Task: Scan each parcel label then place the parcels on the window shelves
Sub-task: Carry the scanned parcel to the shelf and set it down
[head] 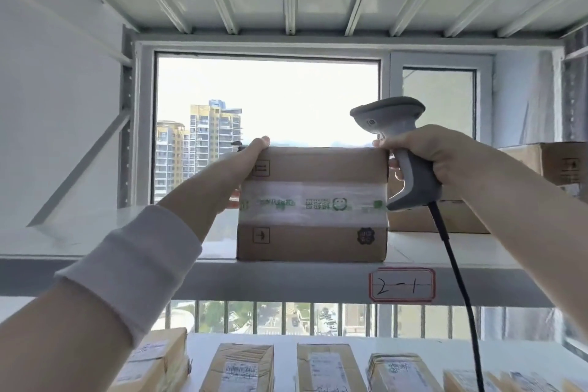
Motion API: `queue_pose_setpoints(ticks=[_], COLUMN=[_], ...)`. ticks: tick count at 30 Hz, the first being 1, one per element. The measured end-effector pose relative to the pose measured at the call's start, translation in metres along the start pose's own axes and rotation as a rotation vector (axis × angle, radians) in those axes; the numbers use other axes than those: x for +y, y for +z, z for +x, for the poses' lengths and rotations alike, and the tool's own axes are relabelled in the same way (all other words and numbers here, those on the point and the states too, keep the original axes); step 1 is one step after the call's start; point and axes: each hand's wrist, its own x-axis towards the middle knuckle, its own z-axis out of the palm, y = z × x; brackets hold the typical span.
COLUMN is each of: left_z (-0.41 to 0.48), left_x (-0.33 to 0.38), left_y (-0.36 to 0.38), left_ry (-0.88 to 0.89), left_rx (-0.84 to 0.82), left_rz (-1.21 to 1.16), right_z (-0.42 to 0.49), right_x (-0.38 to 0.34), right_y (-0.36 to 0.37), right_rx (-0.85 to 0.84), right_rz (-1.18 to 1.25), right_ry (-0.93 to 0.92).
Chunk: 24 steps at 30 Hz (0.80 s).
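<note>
A brown cardboard parcel [313, 237] with a white printed tape band stands on the white window shelf [286, 278] in front of the window. My left hand [237, 170] grips its upper left corner, fingers over the top edge. My right hand [436, 154] holds a grey barcode scanner [402, 153] by its handle, head up, right against the parcel's upper right corner; the thumb touches the box's top edge. The scanner's black cable [458, 280] hangs down. No label shows on the parcel's facing side.
Other cardboard boxes [553, 162] stand on the same shelf to the right. A red-framed tag reading 2-1 [401, 285] is stuck on the shelf's front edge. Several labelled parcels [329, 369] lie in a row on the lower shelf. Another shelf's ribbed underside spans overhead.
</note>
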Motion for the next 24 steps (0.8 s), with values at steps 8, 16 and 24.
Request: queue_pose_setpoints(ticks=[8, 16, 24], left_z=[0.011, 0.001, -0.023], left_x=[-0.001, -0.002, 0.028], left_y=[0.000, -0.001, 0.006], left_ry=[-0.023, 0.078, 0.762], left_rx=[0.057, 0.089, 0.155], left_rz=[0.002, 0.047, 0.644], right_z=[0.004, -0.001, -0.014], right_x=[0.004, 0.009, 0.010], right_y=[0.001, 0.001, -0.013], right_rx=[-0.021, -0.020, 0.068], right_rz=[0.047, 0.133, 0.284], right_ry=[0.019, -0.002, -0.114])
